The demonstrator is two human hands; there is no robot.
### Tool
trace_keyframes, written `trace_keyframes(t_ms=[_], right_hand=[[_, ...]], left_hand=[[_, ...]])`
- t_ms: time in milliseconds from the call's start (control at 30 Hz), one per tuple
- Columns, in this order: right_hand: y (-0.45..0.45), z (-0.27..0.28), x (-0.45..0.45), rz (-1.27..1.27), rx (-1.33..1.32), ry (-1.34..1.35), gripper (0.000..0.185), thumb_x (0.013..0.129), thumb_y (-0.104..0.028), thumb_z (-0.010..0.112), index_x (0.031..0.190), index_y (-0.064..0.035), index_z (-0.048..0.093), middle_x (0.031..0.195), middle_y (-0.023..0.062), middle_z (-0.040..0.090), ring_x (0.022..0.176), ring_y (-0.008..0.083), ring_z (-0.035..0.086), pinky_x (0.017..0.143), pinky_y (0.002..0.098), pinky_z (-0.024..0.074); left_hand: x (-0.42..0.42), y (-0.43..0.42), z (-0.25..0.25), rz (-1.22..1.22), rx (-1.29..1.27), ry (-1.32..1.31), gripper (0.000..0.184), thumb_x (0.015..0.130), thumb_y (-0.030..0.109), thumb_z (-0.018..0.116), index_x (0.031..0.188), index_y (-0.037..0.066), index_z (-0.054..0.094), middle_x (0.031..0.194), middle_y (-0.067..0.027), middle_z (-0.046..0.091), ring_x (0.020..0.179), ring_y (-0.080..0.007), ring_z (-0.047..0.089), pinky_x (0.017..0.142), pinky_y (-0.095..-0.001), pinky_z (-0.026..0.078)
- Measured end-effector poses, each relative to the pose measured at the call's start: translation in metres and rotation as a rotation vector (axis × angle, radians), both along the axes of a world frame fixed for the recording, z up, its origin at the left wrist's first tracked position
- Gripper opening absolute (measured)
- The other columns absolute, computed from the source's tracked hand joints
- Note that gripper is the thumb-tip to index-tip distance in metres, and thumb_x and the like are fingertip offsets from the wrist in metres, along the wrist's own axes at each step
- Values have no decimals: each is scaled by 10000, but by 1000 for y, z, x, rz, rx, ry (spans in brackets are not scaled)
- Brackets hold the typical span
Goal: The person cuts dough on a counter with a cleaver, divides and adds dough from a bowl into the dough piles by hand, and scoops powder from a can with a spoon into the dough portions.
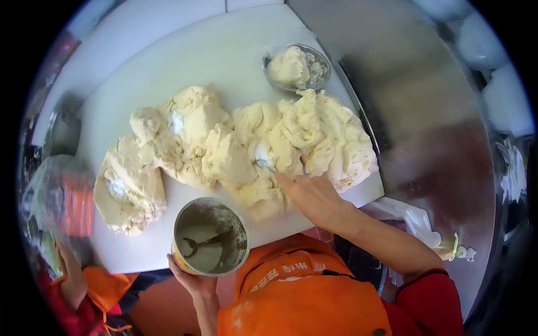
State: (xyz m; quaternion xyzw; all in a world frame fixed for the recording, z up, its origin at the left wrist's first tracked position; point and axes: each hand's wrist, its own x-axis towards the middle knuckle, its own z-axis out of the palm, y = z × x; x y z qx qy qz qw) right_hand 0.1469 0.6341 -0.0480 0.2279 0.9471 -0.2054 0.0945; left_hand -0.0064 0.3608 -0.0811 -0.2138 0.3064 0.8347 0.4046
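Large lumps of pale dough [224, 151] lie in a row across the white table [235, 56], with small patches of white powder [262, 154] in several hollows. My right hand [314, 196] touches the dough near the middle powder patch, its index finger stretched out; nothing shows in it. In my left hand [193, 280] is a round tin [244, 246], held at its side just off the front edge of the table. Inside the tin are white powder [204, 260] and a dark scoop or spoon [210, 241].
A metal bowl [322, 78] with dough stands at the back right. Metal surface [443, 145] fills the right side. At the left are another metal bowl [63, 131], a plastic bag [56, 190] with orange-red contents, and another person's arm [73, 280].
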Motion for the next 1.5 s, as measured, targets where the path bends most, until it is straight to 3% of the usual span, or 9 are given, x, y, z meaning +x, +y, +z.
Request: trace_keyframes(t_ms=[100, 133, 233, 467, 567, 667, 867, 1100, 1500], right_hand=[[7, -9, 1, 13, 0, 105, 413, 844, -51, 499, 1256, -36, 528, 861, 203, 657, 748, 353, 650, 645, 447, 514], [12, 0, 6, 21, -11, 145, 402, 849, -50, 500, 1249, -30, 532, 862, 205, 659, 746, 357, 648, 651, 449, 510], [19, 37, 18, -14, -78, 234, 351, 877, -62, 493, 1222, -24, 549, 834, 203, 661, 735, 372, 639, 665, 451, 495], [12, 91, 43, -418, -537, 320, 230, 884, -107, 573, 1099, -29, 585, 769, 183, 649, 665, 292, 635, 576, 368, 493], [10, 115, 61, -338, -701, 311, 208, 852, -110, 645, 1046, -37, 625, 778, 147, 662, 636, 227, 631, 562, 336, 493], [-1, 118, 52, 82, -517, 498, 144, 835, -122, 642, 947, -32, 651, 762, 112, 668, 617, 204, 643, 551, 321, 498], [-39, 111, 7, 570, -149, 259, 106, 700, -112, 629, 774, -44, 663, 694, 52, 569, 613, 179, 643, 486, 305, 484], [-61, 91, -23, 618, -114, 255, 44, 664, -93, 644, 658, -51, 654, 643, 96, 635, 598, 200, 661, 459, 332, 491], [-18, 89, -15, 578, -383, 109, 127, 805, -113, 584, 824, -41, 687, 782, 140, 672, 724, 324, 652, 622, 395, 516]], left_hand=[[15, 1, 4, 23, 24, 25, 542, 922, 427, 520, 1348, 96, 469, 1378, -90, 463, 1251, -274, 451, 1045, -443, 399], [19, 6, 8, 152, -109, 18, 605, 968, 518, 336, 1374, 81, 438, 1392, -125, 458, 1273, -314, 441, 1053, -475, 390], [26, -26, -22, 74, -174, 354, 587, 974, 515, 324, 1354, 92, 471, 1363, -116, 478, 1217, -282, 478, 1013, -436, 420], [28, -17, -16, 52, -118, 254, 632, 951, 561, 353, 1363, 96, 468, 1351, -118, 482, 1198, -286, 479, 1013, -436, 412], [28, -9, -9, 57, -106, 222, 698, 920, 591, 401, 1391, 76, 428, 1351, -134, 481, 1210, -297, 483, 1027, -444, 410], [23, -1, -4, 25, -95, 241, 730, 903, 597, 426, 1402, 65, 404, 1355, -139, 478, 1222, -303, 479, 1038, -449, 404], [21, 13, 2, -79, -72, 331, 802, 870, 608, 476, 1425, 43, 355, 1362, -149, 473, 1246, -314, 472, 1060, -459, 392], [23, 21, 4, -139, 2, 318, 823, 862, 587, 502, 1444, 32, 325, 1382, -150, 465, 1271, -313, 461, 1073, -458, 384], [9, 9, -9, -129, -40, 288, 759, 919, 565, 396, 1450, 27, 318, 1390, -165, 464, 1276, -305, 458, 1080, -428, 372]])
